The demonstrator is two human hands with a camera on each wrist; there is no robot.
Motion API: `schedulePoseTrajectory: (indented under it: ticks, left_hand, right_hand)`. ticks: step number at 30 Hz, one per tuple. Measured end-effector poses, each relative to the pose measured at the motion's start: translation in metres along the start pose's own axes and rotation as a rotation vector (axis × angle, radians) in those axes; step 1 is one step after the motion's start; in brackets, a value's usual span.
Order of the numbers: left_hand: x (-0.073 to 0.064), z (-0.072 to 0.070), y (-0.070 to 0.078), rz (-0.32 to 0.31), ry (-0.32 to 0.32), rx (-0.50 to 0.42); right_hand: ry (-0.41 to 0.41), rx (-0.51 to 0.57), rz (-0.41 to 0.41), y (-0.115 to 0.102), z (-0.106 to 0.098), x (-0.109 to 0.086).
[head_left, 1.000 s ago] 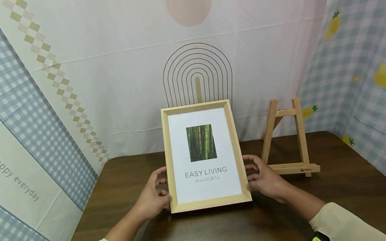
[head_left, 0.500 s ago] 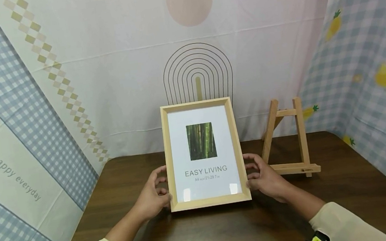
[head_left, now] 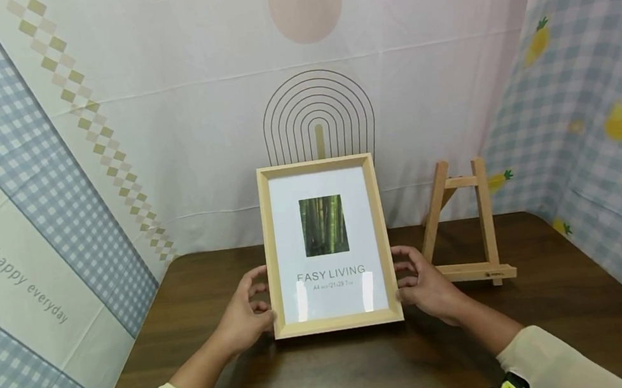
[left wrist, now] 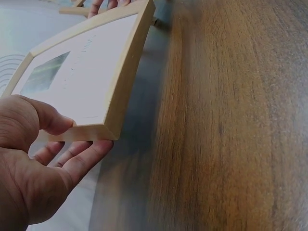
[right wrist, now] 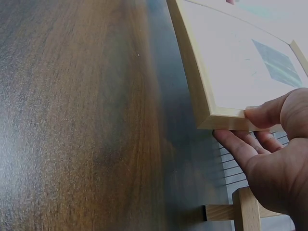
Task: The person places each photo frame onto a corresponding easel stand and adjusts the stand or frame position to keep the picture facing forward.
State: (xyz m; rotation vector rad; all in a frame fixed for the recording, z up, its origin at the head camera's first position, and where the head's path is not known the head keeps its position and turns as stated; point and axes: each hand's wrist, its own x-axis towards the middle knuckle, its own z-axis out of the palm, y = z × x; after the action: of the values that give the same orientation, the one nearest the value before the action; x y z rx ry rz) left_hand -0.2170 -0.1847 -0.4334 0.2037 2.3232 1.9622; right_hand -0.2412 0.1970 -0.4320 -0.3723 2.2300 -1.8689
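Observation:
A light wood picture frame [head_left: 272, 249] with a white "EASY LIVING" insert and a bamboo photo stands tilted back in the middle of the head view. My left hand [head_left: 246, 313] pinches its left side near the lower corner, thumb on the front edge and fingers behind, as the left wrist view shows on the frame [left wrist: 127, 77]. On the opposite side my right hand [head_left: 427, 288] pinches the frame in the same way; in the right wrist view the thumb presses the frame's edge [right wrist: 207, 103]. Two glare patches lie on the cover.
A small wooden easel [head_left: 485, 219] stands on the dark wood table [head_left: 332, 377], just right of my right hand. Behind the table hangs a white printed cloth [head_left: 202, 149]. Checked cloths line the left and right sides.
The frame's top edge has risen slightly in the head view, as it tilts more upright. Glare patches have appeared and moved up its cover. Both hands keep their hold.

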Motion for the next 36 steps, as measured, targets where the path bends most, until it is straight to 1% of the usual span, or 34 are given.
schedulePoseTrajectory:
  ticks: [4, 13, 21, 25, 30, 36]
  left_hand:
    - [0.001, -0.001, -0.0007, 0.014, -0.005, 0.012]
    - [0.0038, -0.0011, -0.0008, 0.068, -0.017, 0.05]
    - [0.0031, -0.0014, 0.0001, 0.075, -0.019, 0.078]
    - [0.0031, -0.0012, 0.0003, 0.08, -0.021, 0.076]
    - [0.0043, -0.0009, 0.0003, 0.086, -0.013, 0.071]
    - [0.0066, 0.0003, -0.0004, 0.108, 0.002, 0.079]
  right_hand:
    - [0.008, -0.002, 0.001, 0.0001, 0.0005, 0.0014]
    - [0.014, -0.016, -0.007, 0.0006, -0.0013, 0.002]
    - [0.031, -0.009, -0.024, 0.0, -0.0026, 0.0022]
    - [0.04, -0.018, -0.023, -0.0009, -0.0023, 0.0019]
    - [0.051, -0.026, -0.017, -0.0008, -0.0018, 0.0027]
    - [0.064, -0.05, -0.04, -0.0019, -0.0022, 0.004]
